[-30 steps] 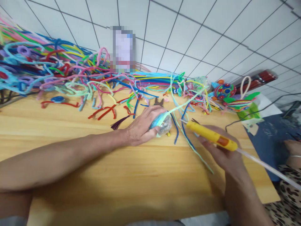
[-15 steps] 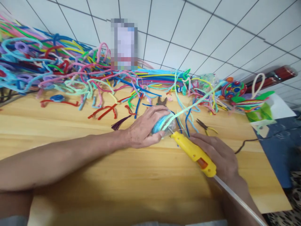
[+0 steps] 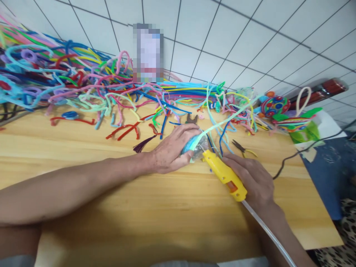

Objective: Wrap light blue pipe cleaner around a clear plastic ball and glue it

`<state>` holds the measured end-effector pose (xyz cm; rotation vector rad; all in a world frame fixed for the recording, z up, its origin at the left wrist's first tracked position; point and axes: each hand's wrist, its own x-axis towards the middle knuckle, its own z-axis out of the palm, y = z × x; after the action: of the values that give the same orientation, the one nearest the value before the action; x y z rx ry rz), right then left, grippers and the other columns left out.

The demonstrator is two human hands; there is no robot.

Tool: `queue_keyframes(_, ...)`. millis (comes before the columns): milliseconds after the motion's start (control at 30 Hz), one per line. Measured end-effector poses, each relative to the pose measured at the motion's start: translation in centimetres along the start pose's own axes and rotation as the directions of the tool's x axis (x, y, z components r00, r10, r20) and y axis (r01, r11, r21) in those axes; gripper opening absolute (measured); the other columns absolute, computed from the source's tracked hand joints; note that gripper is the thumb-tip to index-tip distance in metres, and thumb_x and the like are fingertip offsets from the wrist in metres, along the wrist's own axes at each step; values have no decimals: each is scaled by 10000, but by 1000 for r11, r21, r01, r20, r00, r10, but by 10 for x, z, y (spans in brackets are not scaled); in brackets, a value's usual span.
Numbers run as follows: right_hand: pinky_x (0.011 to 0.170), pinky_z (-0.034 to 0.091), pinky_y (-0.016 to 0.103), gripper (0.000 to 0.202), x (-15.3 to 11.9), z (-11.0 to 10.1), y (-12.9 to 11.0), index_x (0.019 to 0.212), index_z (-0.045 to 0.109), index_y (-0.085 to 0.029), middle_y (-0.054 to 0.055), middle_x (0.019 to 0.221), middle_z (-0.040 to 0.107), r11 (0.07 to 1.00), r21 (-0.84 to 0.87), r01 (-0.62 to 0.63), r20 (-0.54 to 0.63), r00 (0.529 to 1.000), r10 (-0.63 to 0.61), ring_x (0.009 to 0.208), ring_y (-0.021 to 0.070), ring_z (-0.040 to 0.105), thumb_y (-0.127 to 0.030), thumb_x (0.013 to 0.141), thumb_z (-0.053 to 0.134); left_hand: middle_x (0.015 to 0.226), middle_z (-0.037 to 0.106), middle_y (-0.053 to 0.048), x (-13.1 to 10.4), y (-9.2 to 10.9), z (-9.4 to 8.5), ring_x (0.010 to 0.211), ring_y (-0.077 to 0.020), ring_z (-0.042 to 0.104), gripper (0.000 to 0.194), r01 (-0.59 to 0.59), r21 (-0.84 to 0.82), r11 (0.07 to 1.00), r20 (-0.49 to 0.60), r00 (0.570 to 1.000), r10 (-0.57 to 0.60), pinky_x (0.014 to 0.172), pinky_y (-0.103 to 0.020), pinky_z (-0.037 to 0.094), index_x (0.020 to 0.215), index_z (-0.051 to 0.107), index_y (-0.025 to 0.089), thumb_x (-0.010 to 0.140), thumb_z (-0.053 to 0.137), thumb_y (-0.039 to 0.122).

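My left hand (image 3: 174,150) is closed around a clear rounded object (image 3: 200,150), partly wrapped in blue and pale green fuzzy strands. From it a long pale green pipe cleaner (image 3: 228,120) sticks out to the upper right. My right hand (image 3: 251,178) grips a yellow hot glue gun (image 3: 224,174), its nozzle tip at the clear surface beside the strands. A long translucent glue stick (image 3: 267,230) trails out of the gun's back end. Part of the rounded object is hidden under my left fingers.
Heaps of coloured pipe cleaners (image 3: 83,79) line the back of the wooden table (image 3: 155,218). Yellow-handled pliers (image 3: 243,149) lie beyond my right hand, near a dark tassel (image 3: 144,144) and cut pieces. Decorated balls (image 3: 275,105) stand back right; a black cord (image 3: 292,154) crosses the right edge.
The glue gun and my right hand have shifted slightly left and up. The wrapped object has turned a little, showing more clear surface, and the green pipe cleaner's free end has dipped.
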<state>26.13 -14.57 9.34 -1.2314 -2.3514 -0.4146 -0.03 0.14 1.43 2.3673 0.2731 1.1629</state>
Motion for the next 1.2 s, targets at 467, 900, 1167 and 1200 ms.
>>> queue_keyframes(467,849,597,384,382,-4,4,1,1485,635,-159,173,1230,847,1000,15,14,5,1000,-14,1031,259,805,-250,1121,564,1552,532,-216,-1,-2,2,1483,-364,527,544,11,-7,1000,4,1000,-11,1249,-626,503,1625,376,222,1117,497,376)
queue_keyframes(900,890,599,416,474,-6,6,-1,1563,596,-153,201,1272,821,1000,25,3,22,1000,-3,1115,294,791,-309,1116,593,1578,530,-217,-2,-2,1,1500,-367,517,548,23,-10,1000,-1,1000,-23,1264,-625,487,1630,385,224,1122,502,392)
queue_keyframes(1167,845,582,410,542,-4,8,-5,1638,532,-194,171,1254,834,999,39,4,21,1000,-5,1058,281,791,-326,1116,594,1594,529,-214,-4,-4,4,1507,-375,508,549,32,-27,999,-3,999,-32,1272,-644,475,1629,398,227,1115,499,391)
queue_keyframes(1200,841,574,406,532,-4,9,-5,1633,536,-185,173,1251,833,999,36,10,17,1000,-10,1043,275,789,-332,1124,580,1589,528,-213,-4,-4,4,1505,-370,510,546,30,-19,999,-3,1000,-30,1273,-636,478,1627,399,223,1115,496,386)
